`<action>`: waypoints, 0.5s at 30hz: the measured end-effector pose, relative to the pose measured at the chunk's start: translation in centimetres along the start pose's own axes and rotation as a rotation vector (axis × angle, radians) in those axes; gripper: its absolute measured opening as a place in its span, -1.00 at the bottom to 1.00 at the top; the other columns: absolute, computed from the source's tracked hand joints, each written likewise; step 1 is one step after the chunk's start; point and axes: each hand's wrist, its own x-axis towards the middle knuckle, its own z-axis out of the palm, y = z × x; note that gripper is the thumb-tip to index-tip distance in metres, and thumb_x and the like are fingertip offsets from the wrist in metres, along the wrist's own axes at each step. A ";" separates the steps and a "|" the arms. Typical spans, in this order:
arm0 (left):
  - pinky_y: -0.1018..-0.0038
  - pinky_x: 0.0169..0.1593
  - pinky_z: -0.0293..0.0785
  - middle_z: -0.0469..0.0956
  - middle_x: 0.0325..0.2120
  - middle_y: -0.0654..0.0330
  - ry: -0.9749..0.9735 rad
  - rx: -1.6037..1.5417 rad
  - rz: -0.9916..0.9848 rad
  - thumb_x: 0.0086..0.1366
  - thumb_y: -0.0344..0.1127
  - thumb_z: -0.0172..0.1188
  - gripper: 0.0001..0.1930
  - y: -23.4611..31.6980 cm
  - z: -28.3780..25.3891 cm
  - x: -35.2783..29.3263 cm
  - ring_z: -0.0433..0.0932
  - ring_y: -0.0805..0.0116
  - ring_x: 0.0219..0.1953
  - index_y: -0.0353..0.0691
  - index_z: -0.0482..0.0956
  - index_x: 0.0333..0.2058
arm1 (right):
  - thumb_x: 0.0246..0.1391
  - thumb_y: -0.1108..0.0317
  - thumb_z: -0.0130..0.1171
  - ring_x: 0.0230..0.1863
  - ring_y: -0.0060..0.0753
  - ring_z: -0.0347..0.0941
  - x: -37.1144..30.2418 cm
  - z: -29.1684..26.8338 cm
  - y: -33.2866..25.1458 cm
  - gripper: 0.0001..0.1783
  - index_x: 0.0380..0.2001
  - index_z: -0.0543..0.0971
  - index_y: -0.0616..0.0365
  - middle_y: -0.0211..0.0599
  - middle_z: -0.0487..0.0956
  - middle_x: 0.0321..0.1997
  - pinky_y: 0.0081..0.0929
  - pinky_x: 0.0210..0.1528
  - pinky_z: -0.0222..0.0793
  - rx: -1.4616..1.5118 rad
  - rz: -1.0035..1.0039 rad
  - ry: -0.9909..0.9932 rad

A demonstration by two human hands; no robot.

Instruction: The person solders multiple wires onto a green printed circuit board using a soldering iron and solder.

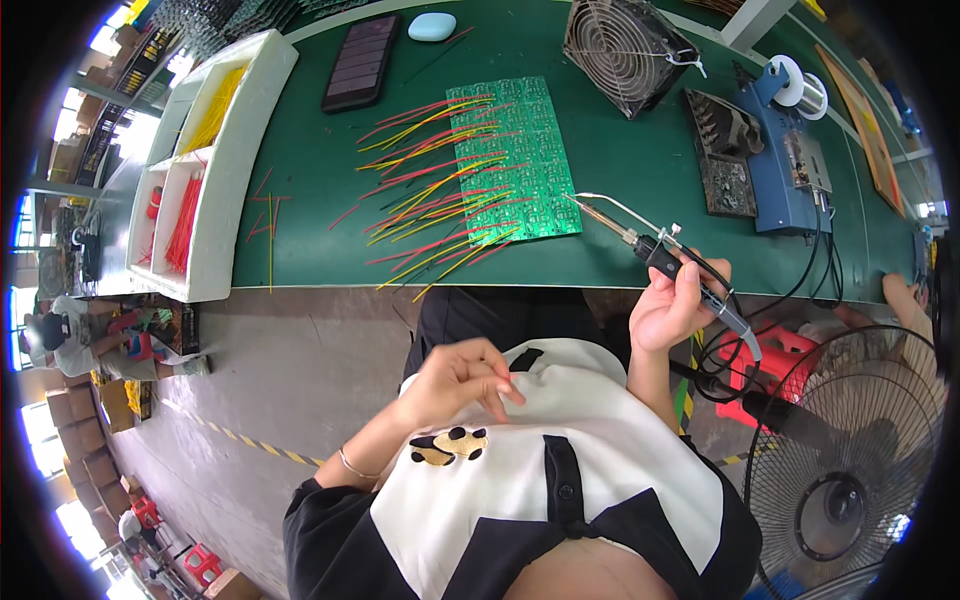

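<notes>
In my right hand [678, 300] is a soldering iron [655, 255], its black grip held by closed fingers. A thin metal solder-feed tube [625, 210] runs along it. The iron's tip points left, at the lower right edge of a green circuit board panel [545, 150]; whether it touches cannot be made out. Red, yellow and black wires [440, 200] lie in rows across the panel's left side, their free ends pointing left. My left hand [460, 385] hovers in front of my shirt, off the table, fingers loosely bent and apart, with nothing visible in them.
A white foam box [215, 240] of yellow and red wires stands at the left. Behind are a black phone [360, 62], a light blue case [432, 27] and a square fan [630, 55]. A blue solder-feed machine [785, 180] and iron stand [725, 150] sit right; a floor fan [830, 510] is near.
</notes>
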 end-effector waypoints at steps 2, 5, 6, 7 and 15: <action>0.56 -0.41 0.45 0.56 -0.51 0.11 0.179 0.280 0.223 0.09 -0.53 0.15 -0.88 2.3 0.5 0.6 0.56 0.43 -0.41 -0.34 0.43 -0.37 | -0.04 0.46 0.02 -0.61 -0.64 0.26 -0.1 0.3 -0.3 -0.85 -0.48 0.26 0.24 -0.30 0.37 -0.52 -0.75 -0.61 0.22 -0.005 0.012 0.046; 0.54 -0.47 0.39 0.55 -0.57 0.19 0.657 1.084 1.059 -0.14 -0.53 0.31 -0.87 5.8 0.4 4.1 0.50 0.41 -0.54 -0.29 0.52 -0.58 | -0.04 0.45 0.03 -0.64 -0.66 0.21 -0.6 0.4 -0.4 -0.83 -0.50 0.25 0.22 -0.31 0.35 -0.56 -0.76 -0.64 0.16 0.003 0.024 -0.011; 0.52 -0.49 0.33 0.50 -0.59 0.26 0.749 1.235 1.158 -0.18 -0.54 0.30 -0.82 6.4 0.2 5.4 0.43 0.36 -0.57 -0.24 0.55 -0.52 | -0.04 0.44 0.03 -0.66 -0.68 0.16 -0.7 0.6 -0.6 -0.83 -0.52 0.24 0.21 -0.32 0.33 -0.59 -0.76 -0.65 0.11 -0.012 0.021 -0.021; 0.52 -0.49 0.33 0.50 -0.59 0.26 0.757 1.234 1.162 -0.18 -0.54 0.30 -0.82 6.5 0.0 6.4 0.43 0.36 -0.57 -0.24 0.55 -0.52 | -0.04 0.44 0.03 -0.66 -0.68 0.16 -0.8 0.5 -0.6 -0.83 -0.52 0.24 0.21 -0.32 0.33 -0.59 -0.76 -0.65 0.11 -0.008 0.019 -0.028; 0.50 -0.49 0.32 0.44 -0.55 0.29 0.769 1.341 1.186 -0.17 -0.55 0.29 -0.83 5.7 -0.8 8.6 0.39 0.36 -0.53 -0.22 0.56 -0.50 | -0.05 0.49 -0.03 -0.61 -0.65 0.08 -1.4 -0.7 -0.3 -0.81 -0.55 0.16 0.17 -0.36 0.23 -0.64 -0.72 -0.50 0.09 -0.012 0.058 -0.036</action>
